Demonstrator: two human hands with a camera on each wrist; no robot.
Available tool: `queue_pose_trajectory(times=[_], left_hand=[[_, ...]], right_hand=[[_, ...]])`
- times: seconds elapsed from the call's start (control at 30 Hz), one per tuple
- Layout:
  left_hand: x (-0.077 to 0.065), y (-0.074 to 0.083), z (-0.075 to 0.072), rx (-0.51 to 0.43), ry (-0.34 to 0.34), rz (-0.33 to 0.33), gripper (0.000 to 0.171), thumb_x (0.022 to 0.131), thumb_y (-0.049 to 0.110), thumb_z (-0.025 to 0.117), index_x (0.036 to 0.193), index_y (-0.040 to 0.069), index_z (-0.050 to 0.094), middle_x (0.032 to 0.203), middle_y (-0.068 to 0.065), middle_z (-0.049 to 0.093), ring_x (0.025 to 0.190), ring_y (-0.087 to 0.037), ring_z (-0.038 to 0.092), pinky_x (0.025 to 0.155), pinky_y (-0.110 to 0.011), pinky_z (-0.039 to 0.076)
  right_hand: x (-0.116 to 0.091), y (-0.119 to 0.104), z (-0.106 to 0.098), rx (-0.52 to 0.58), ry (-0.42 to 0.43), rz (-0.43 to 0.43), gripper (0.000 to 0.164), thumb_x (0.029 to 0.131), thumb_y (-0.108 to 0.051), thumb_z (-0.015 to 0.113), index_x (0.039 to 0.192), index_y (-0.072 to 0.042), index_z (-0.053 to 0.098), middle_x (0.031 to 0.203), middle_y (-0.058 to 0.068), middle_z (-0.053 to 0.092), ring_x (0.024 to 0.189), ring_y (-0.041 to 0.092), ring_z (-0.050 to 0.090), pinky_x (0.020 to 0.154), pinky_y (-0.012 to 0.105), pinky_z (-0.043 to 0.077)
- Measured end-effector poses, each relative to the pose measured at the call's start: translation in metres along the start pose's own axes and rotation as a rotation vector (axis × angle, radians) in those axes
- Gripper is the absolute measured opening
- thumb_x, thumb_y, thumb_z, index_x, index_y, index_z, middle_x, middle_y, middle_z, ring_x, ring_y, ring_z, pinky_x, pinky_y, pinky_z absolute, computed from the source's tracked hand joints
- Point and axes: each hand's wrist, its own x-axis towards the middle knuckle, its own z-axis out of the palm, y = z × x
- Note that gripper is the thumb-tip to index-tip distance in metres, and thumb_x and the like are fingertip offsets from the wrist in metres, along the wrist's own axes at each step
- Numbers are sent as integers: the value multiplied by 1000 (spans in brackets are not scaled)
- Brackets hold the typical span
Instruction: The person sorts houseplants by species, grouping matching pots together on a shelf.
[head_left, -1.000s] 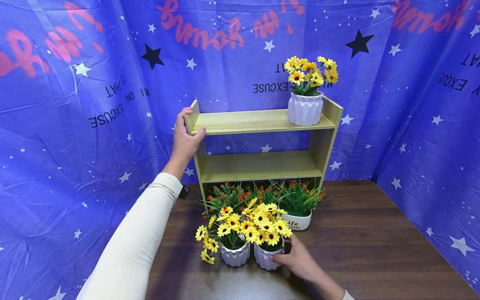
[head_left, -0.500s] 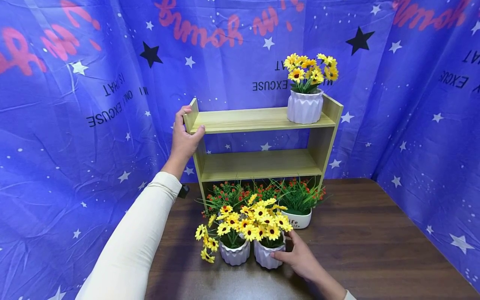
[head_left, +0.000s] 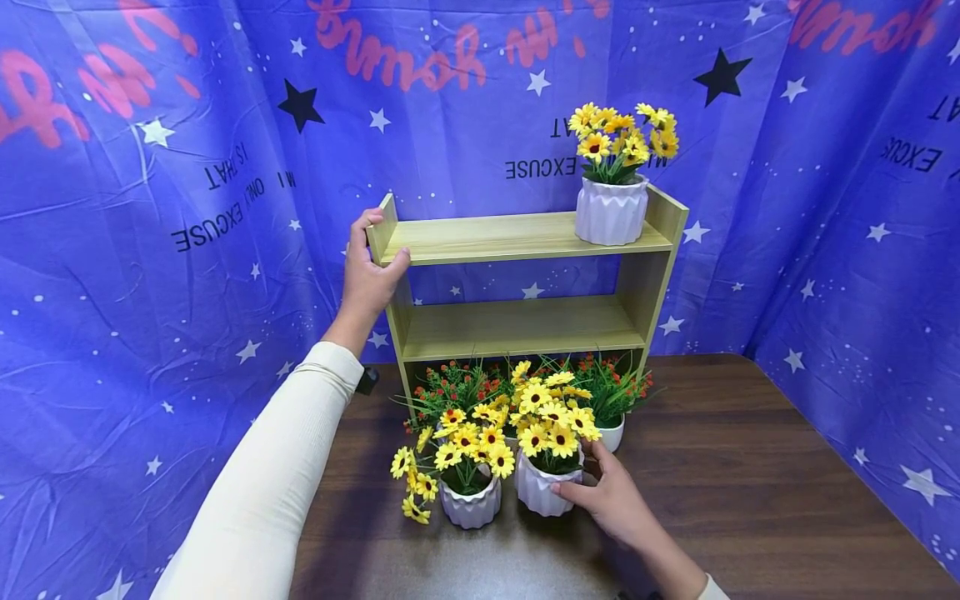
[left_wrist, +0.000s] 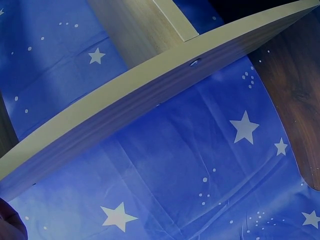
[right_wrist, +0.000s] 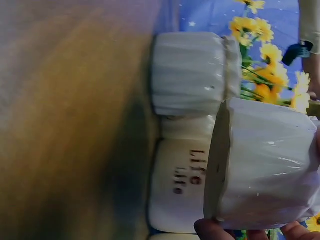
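Observation:
My right hand (head_left: 617,504) grips a white fluted flowerpot (head_left: 546,492) of yellow daisy-like flowers by its right side. The right wrist view shows the underside of this held flowerpot (right_wrist: 265,165), tilted and off the table. A matching flowerpot (head_left: 471,507) of yellow flowers stands to its left on the table. At the upper left, my left hand (head_left: 371,279) holds the top corner of a pale wooden shelf (head_left: 517,325), thumb on the front. The left wrist view has the shelf's side panel (left_wrist: 125,90) and a bit of the hand at the lower left corner.
A third pot of yellow flowers (head_left: 611,212) stands at the right end of the top board. Red-flowered plants (head_left: 453,392) line the bottom of the shelf; one white planter (right_wrist: 172,190) reads "Life". A blue starry curtain (head_left: 840,275) surrounds the brown table (head_left: 765,483).
The right hand has raised the flowerpot from the table and moved it slightly right and toward the shelf, apart from the left pot. The left hand stays on the shelf.

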Motion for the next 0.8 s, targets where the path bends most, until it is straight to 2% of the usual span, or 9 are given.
queue_pose_trajectory(times=[0.23, 0.4, 0.53, 0.67, 0.8], left_hand=[[0, 2, -1, 10, -4, -14, 50, 81, -5, 66, 126, -9, 46, 144, -21, 46, 124, -37, 41, 103, -37, 29], [-1, 2, -1, 23, -7, -9, 50, 82, -5, 67, 127, -8, 46, 145, -19, 46, 125, -35, 41, 104, -35, 28], [-1, 1, -1, 24, -9, -5, 50, 82, -5, 67, 127, -9, 46, 145, -19, 46, 125, -36, 41, 103, -35, 28], [-1, 2, -1, 24, -9, 1, 50, 82, -5, 67, 127, -10, 45, 145, -20, 46, 124, -37, 41, 102, -36, 29], [-1, 2, -1, 17, -2, 5, 50, 81, -6, 66, 126, -10, 45, 144, -21, 47, 122, -38, 41, 102, -37, 29]], right_hand=[[3, -19, -12, -16, 19, -26, 67, 78, -10, 82, 134, 2, 46, 133, 21, 52, 119, 36, 53, 80, 30, 53], [7, -30, -18, -9, 52, -28, 64, 78, -7, 81, 131, 3, 47, 128, 21, 54, 114, 34, 56, 78, 29, 53], [11, -42, -25, -63, 81, -65, 62, 79, -10, 81, 129, 4, 47, 124, 20, 57, 113, 30, 54, 81, 28, 50], [14, -59, -33, -138, 96, -75, 67, 82, -15, 80, 133, 6, 44, 127, 21, 56, 114, 29, 53, 81, 27, 49], [21, -76, -42, -188, 91, -99, 67, 85, -20, 78, 136, 3, 42, 129, 19, 54, 112, 30, 54, 77, 29, 49]])
